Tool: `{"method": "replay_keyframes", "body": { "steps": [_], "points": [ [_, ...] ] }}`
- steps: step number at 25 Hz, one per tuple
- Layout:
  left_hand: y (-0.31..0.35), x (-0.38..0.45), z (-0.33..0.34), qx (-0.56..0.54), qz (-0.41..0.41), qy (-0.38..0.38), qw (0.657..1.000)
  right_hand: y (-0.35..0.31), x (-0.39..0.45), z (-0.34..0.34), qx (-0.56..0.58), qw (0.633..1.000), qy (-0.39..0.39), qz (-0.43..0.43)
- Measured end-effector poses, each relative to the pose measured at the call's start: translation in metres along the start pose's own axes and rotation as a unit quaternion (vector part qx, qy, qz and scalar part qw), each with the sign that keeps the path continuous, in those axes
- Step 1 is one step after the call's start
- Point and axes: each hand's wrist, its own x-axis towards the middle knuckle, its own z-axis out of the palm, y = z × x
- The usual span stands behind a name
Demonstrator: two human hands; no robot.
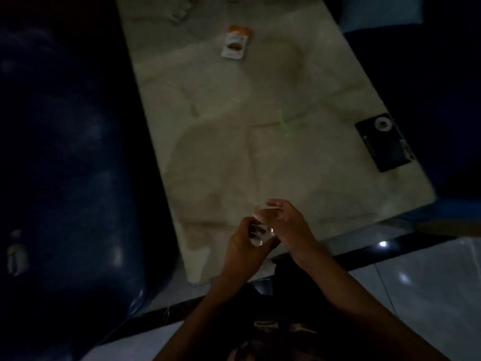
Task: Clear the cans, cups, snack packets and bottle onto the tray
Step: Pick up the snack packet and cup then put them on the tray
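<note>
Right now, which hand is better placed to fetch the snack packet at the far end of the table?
Probably the right hand: it only touches the clear cup, which the left hand grips from below. The snack packet lies far ahead, near neither hand.

The room is dim. A pale, marble-veined worktop (260, 126) runs away from the camera, with a dark rectangular panel (385, 143) set near its right edge. A glossy dark blue sofa (65, 165) lies along the left side. The floor (429, 282) is light glossy tile with a black band, catching small bright reflections.
</note>
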Motion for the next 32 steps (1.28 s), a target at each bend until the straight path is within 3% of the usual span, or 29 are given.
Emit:
{"method": "replay_keyframes", "body": {
  "steps": [4,8,17,21,24,27,29,32],
  "points": [
    [-0.057,-0.041,-0.072,-0.011,-0.055,0.038,0.998,0.010,-0.016,0.082,-0.087,0.996,-0.003,-0.036],
    [-0.118,-0.084,-0.132,-0.040,-0.114,0.035,0.992,0.050,-0.047,0.129,-0.092,0.995,-0.001,-0.038],
    [-0.168,-0.097,-0.204,0.073,-0.101,0.032,0.992,0.140,-0.098,0.099,-0.232,0.971,0.023,0.062],
    [-0.186,-0.103,-0.211,0.118,-0.153,0.048,0.980,0.137,-0.079,0.102,-0.247,0.968,0.003,0.049],
    [-0.203,-0.103,-0.232,0.168,-0.172,0.054,0.969,0.121,-0.046,0.111,-0.243,0.969,0.020,0.037],
    [-0.227,-0.111,-0.264,0.169,-0.241,0.068,0.953,0.091,-0.011,0.122,-0.215,0.975,0.051,0.026],
    [-0.238,-0.105,-0.282,0.179,-0.268,0.051,0.945,0.065,0.009,0.129,-0.191,0.979,0.070,0.008],
    [-0.237,-0.051,-0.315,0.232,-0.229,-0.018,0.945,0.039,0.030,0.141,-0.145,0.982,0.115,0.023]
  ]
}}
